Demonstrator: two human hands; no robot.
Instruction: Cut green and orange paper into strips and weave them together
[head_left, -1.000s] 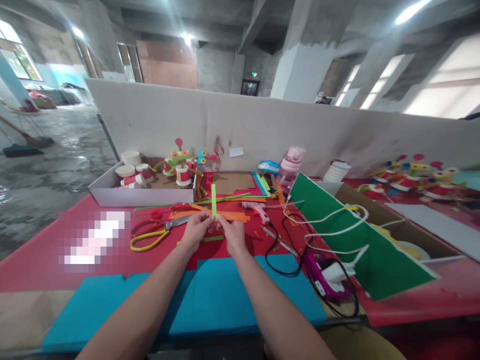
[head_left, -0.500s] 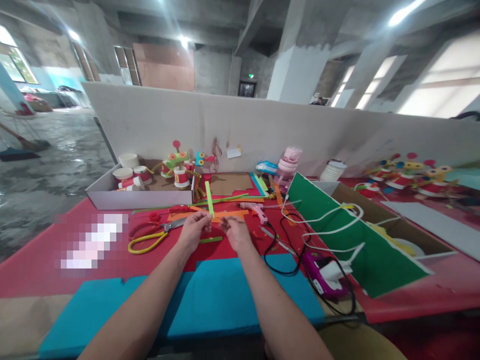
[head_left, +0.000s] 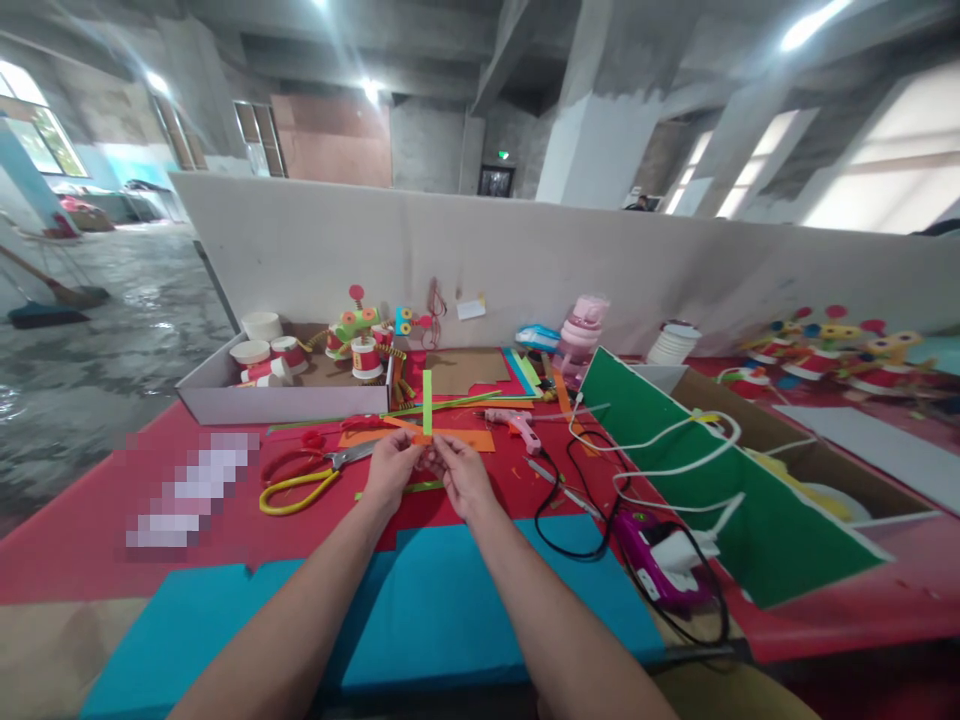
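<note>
My left hand (head_left: pixel 396 468) and my right hand (head_left: pixel 460 470) meet over the middle of the red-covered table, fingers pinched together. Between their fingertips stands a light green paper strip (head_left: pixel 427 402), its lower end held. A bit of orange shows at the fingertips; whether it is held or lies behind I cannot tell. Orange strips (head_left: pixel 476 440) lie just beyond the hands, and another green strip (head_left: pixel 424 487) lies partly hidden below them. Scissors with yellow and red handles (head_left: pixel 300 493) rest left of my left hand. A pink glue gun (head_left: pixel 517 425) lies to the right.
A white box (head_left: pixel 285 402) with paper cups and toy figures stands at the back left. Blue sheets (head_left: pixel 450 610) cover the near edge. On the right are a green board (head_left: pixel 675 470), a purple power strip (head_left: pixel 660 565) and loose cables. A pink bottle (head_left: pixel 583 340) stands behind.
My right hand has closed in and now pinches beside my left hand. The green strip has swung from a slight tilt to upright. The view has shifted slightly.
</note>
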